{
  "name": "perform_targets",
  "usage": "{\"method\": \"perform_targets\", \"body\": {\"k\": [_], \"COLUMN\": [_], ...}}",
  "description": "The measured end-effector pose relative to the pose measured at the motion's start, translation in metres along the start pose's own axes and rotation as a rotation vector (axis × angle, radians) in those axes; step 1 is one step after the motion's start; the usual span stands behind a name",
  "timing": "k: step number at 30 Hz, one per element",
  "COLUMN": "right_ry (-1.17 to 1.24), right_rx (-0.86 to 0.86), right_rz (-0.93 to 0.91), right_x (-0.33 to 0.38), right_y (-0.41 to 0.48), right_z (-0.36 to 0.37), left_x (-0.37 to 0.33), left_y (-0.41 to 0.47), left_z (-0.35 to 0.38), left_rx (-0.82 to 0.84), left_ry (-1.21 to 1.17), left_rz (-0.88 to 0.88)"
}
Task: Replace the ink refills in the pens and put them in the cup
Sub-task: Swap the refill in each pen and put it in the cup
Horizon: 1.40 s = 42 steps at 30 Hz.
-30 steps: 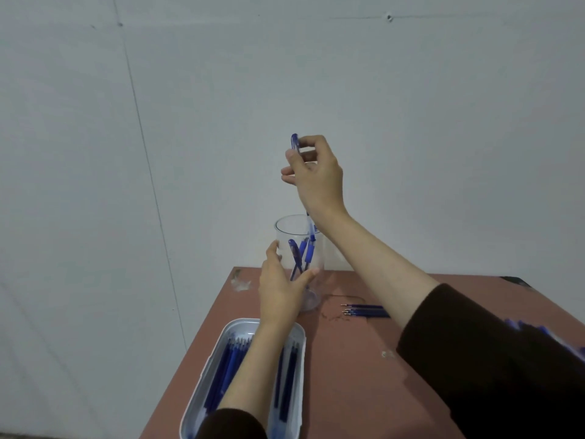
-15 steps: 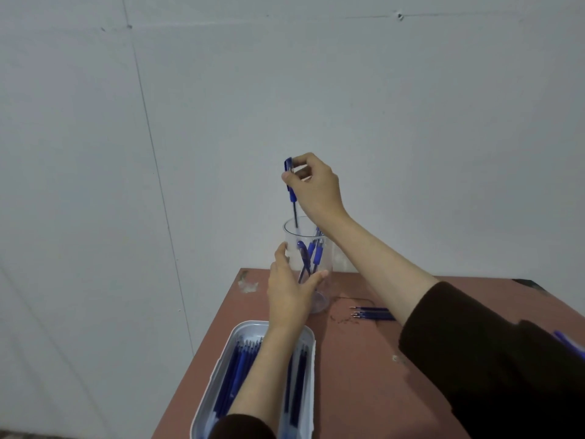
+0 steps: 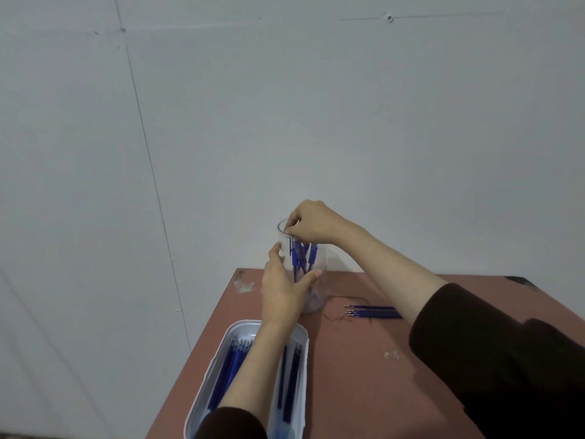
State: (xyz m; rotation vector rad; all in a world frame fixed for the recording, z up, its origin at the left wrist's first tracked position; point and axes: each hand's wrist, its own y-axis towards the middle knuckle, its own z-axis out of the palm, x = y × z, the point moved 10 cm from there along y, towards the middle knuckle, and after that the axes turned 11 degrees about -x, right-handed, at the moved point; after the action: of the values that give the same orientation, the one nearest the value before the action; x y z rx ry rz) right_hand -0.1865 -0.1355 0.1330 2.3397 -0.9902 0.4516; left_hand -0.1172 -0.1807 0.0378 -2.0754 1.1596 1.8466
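Clear cup (image 3: 319, 261) of leaning blue pens (image 3: 297, 253), left hand (image 3: 283, 289) around it, right hand (image 3: 313, 224) pinching one at rim.

A reddish-brown desk (image 3: 348, 391) stands against a pale grey wall (image 3: 221, 122), which is crossed by thin seams and has a small dark hole (image 3: 389, 18) high up. A chipped, whitish patch (image 3: 243, 285) marks the desk's far left corner. Small pale flecks (image 3: 391, 354) lie nearer its middle. Something dark (image 3: 519, 280) sits at the far right corner, too small to identify.
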Motion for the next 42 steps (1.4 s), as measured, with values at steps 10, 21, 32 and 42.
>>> {"method": "perform_targets", "body": {"k": [10,21,32,42], "right_ry": [0.008,-0.120,-0.562,-0.438], "right_rx": [-0.199,-0.252,-0.051,-0.096], "right_rz": [-0.158,0.169,0.492,0.642], "right_x": [-0.008,-0.139,-0.242,-0.265], "right_y": [-0.045,-0.149,-0.199,-0.201], "right_z": [-0.051,-0.115,-0.115,-0.112], "left_x": [-0.012,-0.051,-0.065,-0.061], "left_y": [-0.024,-0.124,-0.160,-0.158], "left_z": [0.000,0.046,0.096,0.095], "left_rx": [-0.044,0.108,0.362,0.373], "left_ry": [0.021,-0.065,-0.085,-0.053], "left_rz": [-0.073,0.153,0.156,0.152]}}
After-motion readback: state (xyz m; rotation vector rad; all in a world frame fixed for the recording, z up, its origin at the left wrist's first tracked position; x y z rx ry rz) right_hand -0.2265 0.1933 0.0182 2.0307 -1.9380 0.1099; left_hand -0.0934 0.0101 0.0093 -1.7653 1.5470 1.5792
